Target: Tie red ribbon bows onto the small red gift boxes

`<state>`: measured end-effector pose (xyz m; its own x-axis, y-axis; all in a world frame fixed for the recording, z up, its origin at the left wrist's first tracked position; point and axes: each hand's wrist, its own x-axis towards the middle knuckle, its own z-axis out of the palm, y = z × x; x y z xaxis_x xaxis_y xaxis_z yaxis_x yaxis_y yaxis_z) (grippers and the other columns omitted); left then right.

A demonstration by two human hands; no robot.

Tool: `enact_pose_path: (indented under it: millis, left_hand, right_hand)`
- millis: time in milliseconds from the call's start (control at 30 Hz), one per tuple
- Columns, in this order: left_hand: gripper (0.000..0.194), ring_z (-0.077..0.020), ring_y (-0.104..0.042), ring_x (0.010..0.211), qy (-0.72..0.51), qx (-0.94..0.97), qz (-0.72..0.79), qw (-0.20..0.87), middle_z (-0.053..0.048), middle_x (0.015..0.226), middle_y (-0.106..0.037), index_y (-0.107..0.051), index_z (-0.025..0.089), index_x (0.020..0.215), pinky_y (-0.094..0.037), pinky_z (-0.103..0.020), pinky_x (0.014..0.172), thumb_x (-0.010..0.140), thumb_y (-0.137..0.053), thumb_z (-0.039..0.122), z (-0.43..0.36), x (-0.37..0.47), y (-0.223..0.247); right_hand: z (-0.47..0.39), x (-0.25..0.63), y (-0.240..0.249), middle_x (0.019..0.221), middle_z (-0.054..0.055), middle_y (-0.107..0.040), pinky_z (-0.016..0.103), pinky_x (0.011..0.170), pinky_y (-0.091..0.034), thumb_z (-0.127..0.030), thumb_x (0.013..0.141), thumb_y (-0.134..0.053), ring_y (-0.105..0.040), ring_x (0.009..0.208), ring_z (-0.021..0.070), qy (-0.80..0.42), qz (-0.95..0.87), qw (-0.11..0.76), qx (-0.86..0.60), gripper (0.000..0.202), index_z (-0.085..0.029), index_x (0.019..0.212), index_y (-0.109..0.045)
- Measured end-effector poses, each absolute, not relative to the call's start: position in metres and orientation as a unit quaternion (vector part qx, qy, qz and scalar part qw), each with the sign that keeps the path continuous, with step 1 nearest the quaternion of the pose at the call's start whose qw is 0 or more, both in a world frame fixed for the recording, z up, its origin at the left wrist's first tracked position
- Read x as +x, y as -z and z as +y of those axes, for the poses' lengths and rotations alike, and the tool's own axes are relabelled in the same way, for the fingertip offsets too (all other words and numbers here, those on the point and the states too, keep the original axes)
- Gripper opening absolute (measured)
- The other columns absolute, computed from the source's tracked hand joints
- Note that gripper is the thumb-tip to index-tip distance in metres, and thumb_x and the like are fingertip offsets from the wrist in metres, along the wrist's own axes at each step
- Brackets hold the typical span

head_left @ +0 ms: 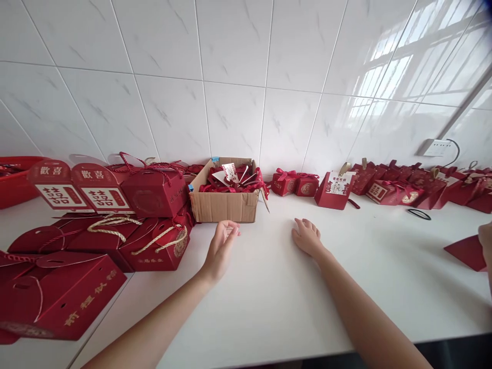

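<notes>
My left hand (222, 247) is just in front of an open cardboard box (223, 206). Its fingers are loosely bent, with the thumb apart, and nothing shows in them. The box holds red ribbons and white printed tags (229, 173). On the white table, my right hand (306, 237) lies palm down, fingers loosely stretched and holding nothing visible. Beyond it stand two small red gift boxes with bows (284, 183) and a red triangular gift box (335, 191) with a white printed card on its front.
Stacked red gift boxes (96, 241) with rope handles fill the left side. More red boxes (400, 187) line the tiled wall at right, near a black loop (418, 214). Another person's hand (486, 243) touches a red box (467, 253) at the right edge.
</notes>
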<state>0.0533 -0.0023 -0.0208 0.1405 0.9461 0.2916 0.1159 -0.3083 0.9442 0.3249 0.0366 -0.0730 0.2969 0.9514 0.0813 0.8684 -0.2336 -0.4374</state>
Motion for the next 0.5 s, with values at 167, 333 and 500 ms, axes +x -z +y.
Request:
enact_pose_path:
  millis: [167, 333, 500]
  left_hand:
    - [0.024, -0.0204, -0.054, 0.103, -0.492, 0.682, 0.419, 0.342, -0.01, 0.119, -0.054, -0.046, 0.021, 0.102, -0.04, -0.036, 0.087, 0.087, -0.048, 0.04, -0.005, 0.057, 0.019]
    - [0.025, -0.0231, -0.053, 0.11, -0.52, 0.671, 0.463, 0.255, -0.008, 0.115, -0.056, -0.047, 0.021, 0.097, -0.044, -0.036, 0.085, 0.079, -0.059, 0.035, -0.007, 0.032, -0.045]
    - [0.03, -0.025, -0.054, 0.109, -0.534, 0.641, 0.552, -0.016, -0.007, 0.114, -0.056, -0.05, 0.018, 0.1, -0.045, -0.038, 0.088, 0.076, -0.062, 0.033, 0.006, -0.044, -0.126]
  right_hand:
    - [0.032, 0.323, 0.07, 0.143, 0.014, -0.036, 0.05, 0.108, -0.021, -0.034, 0.088, -0.034, -0.027, 0.135, 0.0311, -0.083, -0.602, 0.171, -0.775, 0.048, -0.019, 0.133, -0.045]
    - [0.031, 0.324, 0.071, 0.141, 0.012, -0.04, 0.05, 0.107, -0.023, -0.037, 0.088, -0.033, -0.03, 0.132, 0.0322, -0.072, -0.599, 0.162, -0.781, 0.049, -0.02, 0.13, -0.049]
    - [0.034, 0.324, 0.077, 0.139, 0.012, -0.042, 0.051, 0.105, -0.024, -0.039, 0.086, -0.033, -0.032, 0.131, 0.0334, -0.064, -0.589, 0.165, -0.789, 0.049, -0.02, 0.128, -0.051]
